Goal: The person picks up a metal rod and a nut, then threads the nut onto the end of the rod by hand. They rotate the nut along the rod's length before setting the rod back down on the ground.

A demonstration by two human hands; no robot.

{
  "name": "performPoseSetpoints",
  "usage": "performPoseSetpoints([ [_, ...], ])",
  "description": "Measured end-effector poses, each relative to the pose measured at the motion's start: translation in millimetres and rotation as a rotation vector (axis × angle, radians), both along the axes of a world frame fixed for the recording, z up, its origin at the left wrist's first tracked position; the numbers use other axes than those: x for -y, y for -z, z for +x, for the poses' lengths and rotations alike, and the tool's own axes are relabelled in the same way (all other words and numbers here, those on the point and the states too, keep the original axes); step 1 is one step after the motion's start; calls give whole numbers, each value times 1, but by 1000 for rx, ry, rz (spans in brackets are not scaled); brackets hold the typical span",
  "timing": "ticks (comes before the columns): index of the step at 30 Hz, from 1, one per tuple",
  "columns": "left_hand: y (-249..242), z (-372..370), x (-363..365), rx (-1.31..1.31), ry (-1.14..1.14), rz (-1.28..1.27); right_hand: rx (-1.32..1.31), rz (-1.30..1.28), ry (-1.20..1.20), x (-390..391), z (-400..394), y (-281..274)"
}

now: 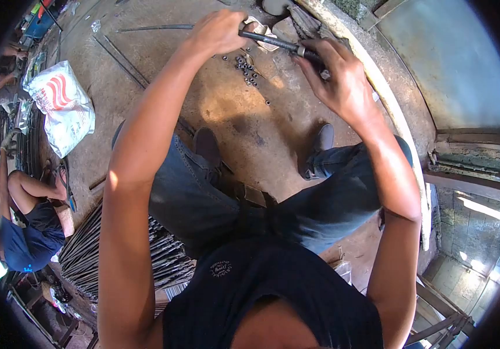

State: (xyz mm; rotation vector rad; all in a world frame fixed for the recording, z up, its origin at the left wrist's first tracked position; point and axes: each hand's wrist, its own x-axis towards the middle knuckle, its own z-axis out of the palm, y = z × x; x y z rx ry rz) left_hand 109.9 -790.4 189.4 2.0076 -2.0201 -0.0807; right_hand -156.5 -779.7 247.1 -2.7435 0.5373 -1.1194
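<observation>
My left hand (220, 34) is wrapped round a long dark metal rod (155, 27), which sticks out on both sides of the fist. Between my hands the rod's end section (270, 41) looks threaded. At that end, the thumb and fingers of my right hand (338, 75) close round the rod beside a pale ring (301, 51). What else the right fingers cover cannot be made out. Several small metal nuts (247, 71) lie scattered on the floor below. Behind the rod sits a pale crumpled bag (259, 26), partly hidden.
More dark rods (121, 63) lie on the concrete floor, and a large bundle of rods (125, 253) is at my left side. A white sack (64, 110) stands at left, near a seated person (26, 232). A pale curved pipe (387, 93) runs along the right.
</observation>
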Motion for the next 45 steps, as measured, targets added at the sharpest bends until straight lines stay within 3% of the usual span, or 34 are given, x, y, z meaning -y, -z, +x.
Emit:
performPoseSetpoints([
  [1, 0, -1, 0, -2, 5, -1, -2, -1, 5, -3, 0, -6],
  [3, -2, -2, 0, -2, 15, 55, -355, 710, 312, -9, 1, -23],
  [4, -2, -3, 0, 0, 14, 53, -252, 923, 301, -4, 0, -12],
  [5, -2, -5, -1, -4, -4, 41, -251, 921, 297, -5, 2, -7],
  [7, -2, -4, -3, -8, -28, 30, 97, 207, 111, -9, 8, -1],
  [8, -3, -3, -4, -3, -19, 23, 104, 173, 26, -3, 5, 2],
  [12, 1, -4, -1, -14, 8, 0, -163, 317, 199, -8, -2, -12],
  [14, 0, -4, -1, -1, 5, 10, -151, 673, 267, -8, 0, -17],
  [15, 0, -4, -1, 9, 0, 21, -150, 673, 265, -6, 1, -14],
  [17, 0, -3, -1, 13, 5, 18, 19, 121, -3, -1, 1, -1],
  [19, -2, -5, -3, 17, 16, 17, -40, 230, 65, -6, 1, -5],
  [21, -5, -8, -2, 11, -7, 78, -312, 605, 285, -8, 1, -19],
  [22, -3, -7, -1, 13, -6, 76, -309, 604, 285, -5, 1, -13],
  [24, 2, -5, 0, 6, -12, 51, 118, 40, -22, 2, 7, 2],
  [25, 1, -4, 0, 6, -14, 51, 118, 40, -24, 1, 5, 2],
  [27, 0, -4, 0, -2, -3, 80, -165, 344, 206, -7, -1, -4],
  [28, 1, -6, 0, -3, 0, 80, -165, 344, 208, -7, -2, -6],
  [30, 0, -6, -1, 4, 20, 34, -183, 620, 257, -6, -1, -10],
  [31, -1, -5, -2, 6, 18, 33, -182, 620, 255, -4, 1, -8],
  [33, -2, -5, -3, -23, 18, 71, 25, 59, -71, 0, 2, -1],
  [35, -3, -6, -2, -28, 18, 68, 29, 133, -43, -6, 1, 1],
  [37, -2, -7, -1, -33, 19, 64, -113, 437, 182, -8, 0, 0],
  [38, -1, -7, -1, -13, 9, 61, -111, 436, 182, -7, 0, 0],
  [40, 2, -6, -1, 7, -5, 58, 27, 138, 19, -4, 2, -1],
  [44, 0, -9, -2, 13, -12, 68, 28, 135, -45, -1, 0, 3],
  [45, -1, -10, -3, 29, -23, 106, -10, 310, 75, -3, 0, 0],
])
